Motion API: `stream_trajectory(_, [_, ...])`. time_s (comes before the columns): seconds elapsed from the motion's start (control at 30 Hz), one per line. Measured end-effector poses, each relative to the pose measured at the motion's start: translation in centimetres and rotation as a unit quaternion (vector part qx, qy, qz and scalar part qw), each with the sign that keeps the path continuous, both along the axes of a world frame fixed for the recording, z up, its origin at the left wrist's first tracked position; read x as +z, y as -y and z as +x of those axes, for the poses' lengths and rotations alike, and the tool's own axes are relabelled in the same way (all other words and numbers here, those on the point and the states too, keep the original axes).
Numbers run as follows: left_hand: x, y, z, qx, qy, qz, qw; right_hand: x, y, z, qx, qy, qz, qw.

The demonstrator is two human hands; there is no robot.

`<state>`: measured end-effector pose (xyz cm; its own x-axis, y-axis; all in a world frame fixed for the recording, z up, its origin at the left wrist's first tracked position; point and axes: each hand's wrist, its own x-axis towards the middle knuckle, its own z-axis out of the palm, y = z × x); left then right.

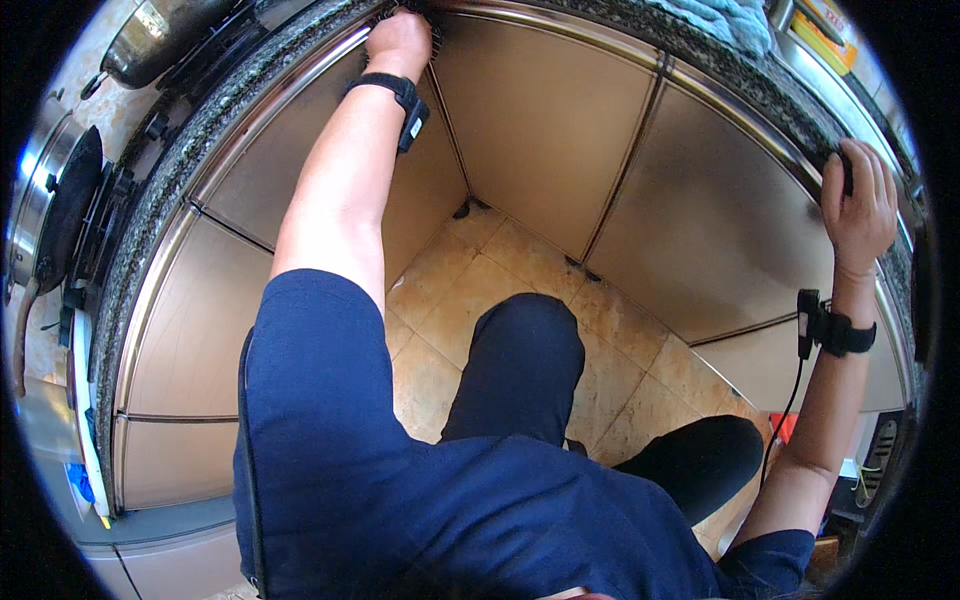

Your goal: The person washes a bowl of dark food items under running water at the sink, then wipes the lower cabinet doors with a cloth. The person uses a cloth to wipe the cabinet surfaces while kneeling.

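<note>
My left hand [401, 41] is closed in a fist at the inner corner of the cabinets, just under the countertop. Dark wiry strands of what looks like a wire scourer [436, 41] stick out around it; most of the scourer is hidden by the hand. It is against the metal trim [330, 64] below the granite countertop edge [247, 90]. On the right, my right hand [862, 199] grips the edge of the granite countertop [806, 124], fingers over the top and thumb on the near side. Brown cabinet doors [540, 112] fill the space between both arms.
A wok [157, 41] and a black frying pan [71, 202] stand on the stove side at left. A light blue cloth [720, 22] lies on the far counter. My bent knees [525, 360] are over the tiled floor [442, 315]. A cable [784, 420] hangs from my right wristband.
</note>
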<state>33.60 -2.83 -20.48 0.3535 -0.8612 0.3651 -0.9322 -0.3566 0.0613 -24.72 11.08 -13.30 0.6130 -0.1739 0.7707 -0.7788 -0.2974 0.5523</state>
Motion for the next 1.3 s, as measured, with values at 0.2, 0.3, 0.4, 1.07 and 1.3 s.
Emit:
stream_trajectory(0.2, [0.0, -11.1, 2.1, -0.048, 0.158, -0.068, 0.984, -0.1, 0.2, -0.2, 0.017, 0.013, -0.005, 1.0])
stream_trajectory(0.3, [-0.6, -19.6, 3.2, -0.058, 0.181, -0.133, 0.973, -0.3, 0.4, -0.6, 0.012, 0.021, 0.003, 1.0])
stream_trajectory(0.4, [-0.8, -27.2, 4.4, -0.016, 0.199, -0.127, 0.972, -0.4, 0.8, -1.2, -0.013, 0.013, -0.012, 1.0])
stream_trajectory(1.07, [-4.2, -45.4, 5.2, 0.124, 0.238, -0.214, 0.939, -3.0, 4.3, -4.3, -0.015, 0.026, 0.076, 0.997])
stream_trajectory(1.3, [-2.2, -40.8, 7.2, 0.158, 0.22, -0.112, 0.956, -3.7, 5.9, -7.0, -0.163, -0.06, 0.037, 0.984])
